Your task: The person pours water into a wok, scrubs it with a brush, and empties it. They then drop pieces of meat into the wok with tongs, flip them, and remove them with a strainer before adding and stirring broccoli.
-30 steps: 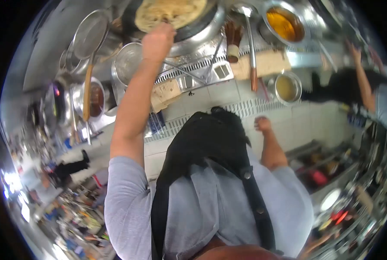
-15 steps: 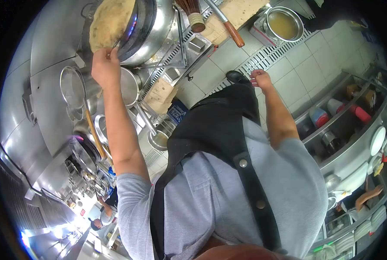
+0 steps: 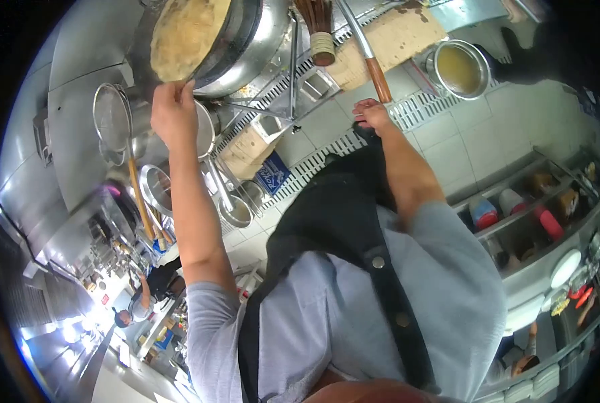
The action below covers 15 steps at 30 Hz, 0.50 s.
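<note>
Flatbread (image 3: 189, 37) at your 11 o'clock, pale and browned in patches, spread over the dark pan (image 3: 236, 43); can't tell whether any edge is lifted. Your left hand (image 3: 174, 114) at 10 o'clock, fingertips bunched at the bread's near edge; whether they are clamped on bread or a thin tool, can't tell. Your right hand (image 3: 372, 115) at 1 o'clock, well apart from the left, fingers loosely curled, nothing in them, near the brown wooden end of a long handle (image 3: 378, 79). Brush (image 3: 322, 48) at 12 o'clock on the bench (image 3: 246, 151), bound end toward you. Pot (image 3: 459, 70) of yellowish liquid at 2. Strainer (image 3: 110, 117) at 10, outward of your left hand. A co-worker (image 3: 157, 282), dark trousers, far off at 8.
</note>
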### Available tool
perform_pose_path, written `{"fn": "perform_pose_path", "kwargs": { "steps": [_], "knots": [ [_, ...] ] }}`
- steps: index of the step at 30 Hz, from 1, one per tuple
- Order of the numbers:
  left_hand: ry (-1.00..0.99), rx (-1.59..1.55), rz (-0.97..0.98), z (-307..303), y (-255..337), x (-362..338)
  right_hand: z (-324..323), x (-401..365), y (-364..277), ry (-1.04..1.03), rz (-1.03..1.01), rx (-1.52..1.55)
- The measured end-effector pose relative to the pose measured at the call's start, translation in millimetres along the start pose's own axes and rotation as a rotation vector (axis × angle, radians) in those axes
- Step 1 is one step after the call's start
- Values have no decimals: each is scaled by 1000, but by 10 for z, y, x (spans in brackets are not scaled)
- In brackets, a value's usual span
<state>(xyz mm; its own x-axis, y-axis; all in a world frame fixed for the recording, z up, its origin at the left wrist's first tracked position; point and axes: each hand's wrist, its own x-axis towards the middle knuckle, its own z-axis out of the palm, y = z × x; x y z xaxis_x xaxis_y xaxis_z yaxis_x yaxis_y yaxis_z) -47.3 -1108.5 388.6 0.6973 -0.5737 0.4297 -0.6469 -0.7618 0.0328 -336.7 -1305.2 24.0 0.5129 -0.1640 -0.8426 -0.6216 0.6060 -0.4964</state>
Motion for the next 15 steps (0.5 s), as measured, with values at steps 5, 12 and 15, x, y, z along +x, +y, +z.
{"fn": "perform_pose_path", "kwargs": {
  "steps": [5,12,15],
  "knots": [
    [19,5,63,-2,57,38,524,1256,423,139,-270,-65],
    [21,-60,-41,107,45,-8,602,1812,523,134,-429,-435],
    [27,-48,-63,130,13,-9,596,1974,546,74,-444,-530]
  ]
}}
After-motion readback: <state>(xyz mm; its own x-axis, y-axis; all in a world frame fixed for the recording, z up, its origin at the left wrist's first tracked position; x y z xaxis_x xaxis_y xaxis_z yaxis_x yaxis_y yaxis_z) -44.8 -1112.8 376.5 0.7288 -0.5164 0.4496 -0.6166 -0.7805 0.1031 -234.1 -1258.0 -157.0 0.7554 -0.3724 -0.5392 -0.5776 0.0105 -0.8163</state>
